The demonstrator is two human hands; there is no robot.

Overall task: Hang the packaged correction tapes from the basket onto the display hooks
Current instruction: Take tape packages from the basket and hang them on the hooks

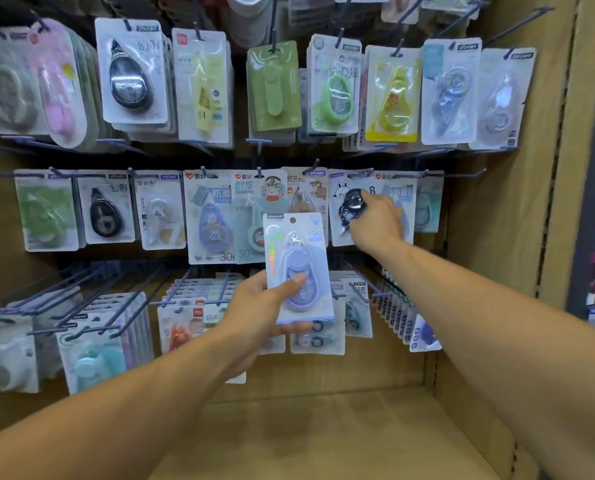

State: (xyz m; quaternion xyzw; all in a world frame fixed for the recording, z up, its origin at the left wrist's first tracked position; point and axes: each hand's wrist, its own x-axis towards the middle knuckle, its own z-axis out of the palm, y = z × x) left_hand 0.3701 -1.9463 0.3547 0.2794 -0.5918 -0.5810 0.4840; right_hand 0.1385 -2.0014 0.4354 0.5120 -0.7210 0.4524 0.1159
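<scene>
In the middle of the frame, the left hand (258,308) holds a pale purple correction tape in a clear plastic pack (298,268), thumb curled over its front, in front of the display. To the right, the right hand (375,220) pinches a black correction tape pack with a bunny picture (348,206) hanging on a dark metal hook (358,174) in the middle row.

Three rows of hooks on a back panel, hands in front of the middle and lower rows.

The left hand (265,313) holds a packaged correction tape (298,268) upright before the lower hooks (220,292), below the middle row's centre packs (233,216). To its right and higher, the right hand (375,220) rests against a hanging pack (349,206), perhaps pinching it. The side wall (497,237) stands right; a shelf floor (323,427) lies beneath.
</scene>
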